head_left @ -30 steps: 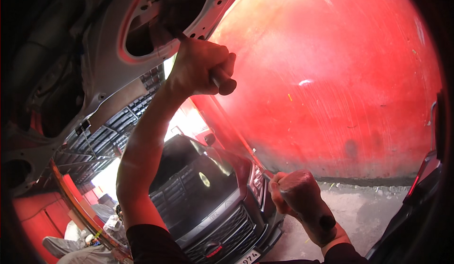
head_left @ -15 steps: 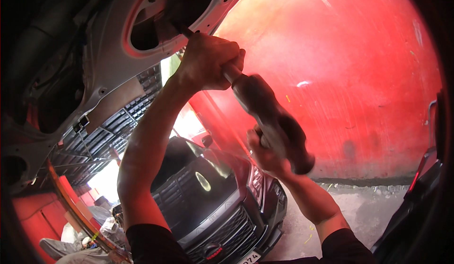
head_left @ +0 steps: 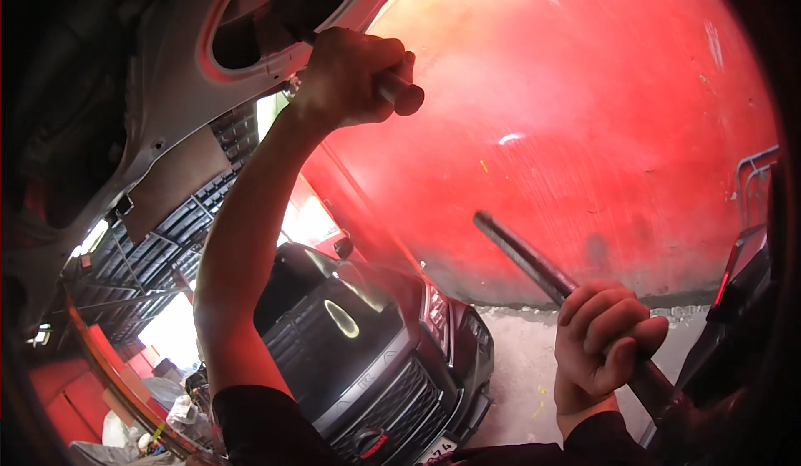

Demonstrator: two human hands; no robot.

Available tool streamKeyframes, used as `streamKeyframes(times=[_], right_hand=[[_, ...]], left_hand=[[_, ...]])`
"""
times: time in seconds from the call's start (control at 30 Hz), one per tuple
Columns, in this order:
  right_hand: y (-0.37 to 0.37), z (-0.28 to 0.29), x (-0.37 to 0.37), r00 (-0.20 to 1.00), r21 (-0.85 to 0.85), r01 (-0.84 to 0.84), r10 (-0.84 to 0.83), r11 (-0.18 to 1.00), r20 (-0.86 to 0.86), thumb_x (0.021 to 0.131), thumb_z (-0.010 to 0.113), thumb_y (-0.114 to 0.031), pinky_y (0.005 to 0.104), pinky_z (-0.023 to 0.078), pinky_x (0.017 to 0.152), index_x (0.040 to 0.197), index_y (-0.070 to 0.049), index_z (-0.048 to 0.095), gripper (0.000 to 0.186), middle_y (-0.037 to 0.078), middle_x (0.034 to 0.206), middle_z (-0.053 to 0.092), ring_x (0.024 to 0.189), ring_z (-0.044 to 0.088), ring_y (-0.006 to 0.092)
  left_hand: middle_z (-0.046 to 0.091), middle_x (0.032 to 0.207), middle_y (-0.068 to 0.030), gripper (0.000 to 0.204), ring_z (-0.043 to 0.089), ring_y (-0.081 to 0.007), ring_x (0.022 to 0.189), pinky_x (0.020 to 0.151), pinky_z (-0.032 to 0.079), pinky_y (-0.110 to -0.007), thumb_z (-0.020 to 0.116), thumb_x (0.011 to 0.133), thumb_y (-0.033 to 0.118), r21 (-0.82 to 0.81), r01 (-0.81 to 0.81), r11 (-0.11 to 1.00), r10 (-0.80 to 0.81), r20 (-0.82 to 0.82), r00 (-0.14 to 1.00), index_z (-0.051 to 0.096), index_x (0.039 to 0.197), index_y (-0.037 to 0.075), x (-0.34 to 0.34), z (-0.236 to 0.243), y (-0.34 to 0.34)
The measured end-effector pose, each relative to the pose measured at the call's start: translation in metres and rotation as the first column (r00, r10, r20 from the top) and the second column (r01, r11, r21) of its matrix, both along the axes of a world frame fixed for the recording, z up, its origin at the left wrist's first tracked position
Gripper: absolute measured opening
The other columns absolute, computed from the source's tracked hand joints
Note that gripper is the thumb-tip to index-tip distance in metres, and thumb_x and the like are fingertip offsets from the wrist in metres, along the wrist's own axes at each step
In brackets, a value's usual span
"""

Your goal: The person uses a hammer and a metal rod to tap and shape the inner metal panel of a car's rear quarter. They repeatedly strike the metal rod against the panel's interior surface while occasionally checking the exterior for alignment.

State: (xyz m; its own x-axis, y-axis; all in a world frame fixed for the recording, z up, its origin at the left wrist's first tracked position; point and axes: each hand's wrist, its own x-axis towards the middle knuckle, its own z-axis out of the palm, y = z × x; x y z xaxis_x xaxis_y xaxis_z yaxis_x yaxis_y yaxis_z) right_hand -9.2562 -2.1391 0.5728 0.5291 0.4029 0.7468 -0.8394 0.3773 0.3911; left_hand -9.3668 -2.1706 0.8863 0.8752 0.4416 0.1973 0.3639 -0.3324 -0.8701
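Observation:
My left hand [head_left: 350, 78] is raised and closed around a thick metal rod [head_left: 407, 99], whose blunt round end sticks out below the fist. The rod's other end points up toward an oval opening in a pale metal vehicle panel [head_left: 179, 57] overhead; shadow hides whether it touches. Lower at the right, my right hand [head_left: 605, 341] is wrapped round the handle of a hammer [head_left: 526, 257]. The handle's butt points up and left, while the hammer's head lies in the dark at the lower right, apart from the rod.
A dark car [head_left: 359, 366] stands below, its front facing me. Beyond my hands rises a red wall [head_left: 584, 149], with concrete floor [head_left: 521, 374] at its foot. Wrapped items [head_left: 183, 412] are piled at the lower left. A dark vehicle part with a red light [head_left: 730, 270] stands at the right.
My right hand has swung the hammer down and right, away from the rod's blunt end. My left hand keeps its grip on the rod; the whole view has shifted slightly.

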Motion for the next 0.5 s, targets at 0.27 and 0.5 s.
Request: streamKeyframes(times=[0.27, 0.5], right_hand=[[0.019, 0.035, -0.081, 0.791, -0.191, 0.008, 0.111, 0.981, 0.602, 0.093, 0.058, -0.019, 0.0313, 0.046, 0.056, 0.079, -0.007, 0.051, 0.02, 0.001, 0.062, 0.046, 0.056, 0.048, 0.0137], [0.015, -0.028, -0.046, 0.609, -0.216, 0.005, 0.169, 0.976, 0.775, 0.09, 0.06, -0.012, 0.0285, 0.044, 0.058, 0.085, -0.006, 0.054, 0.009, 0.0, 0.069, 0.05, 0.062, 0.049, 0.0113]], left_hand=[[0.05, 0.049, -0.0008, 0.015, 0.052, -0.0196, 0.043, 0.048, 0.042, -0.03, 0.062, 0.056, 0.013, 0.105, -0.056, 0.993, 0.082, -0.258, 0.963, 0.048, 0.051, 0.013, -0.002, 0.004, -0.005], [0.049, 0.05, -0.0033, 0.02, 0.054, -0.0224, 0.046, 0.047, 0.042, -0.034, 0.065, 0.057, 0.013, -0.059, -0.18, 0.982, 0.179, -0.025, 0.984, 0.046, 0.052, 0.014, 0.022, -0.019, -0.002]])
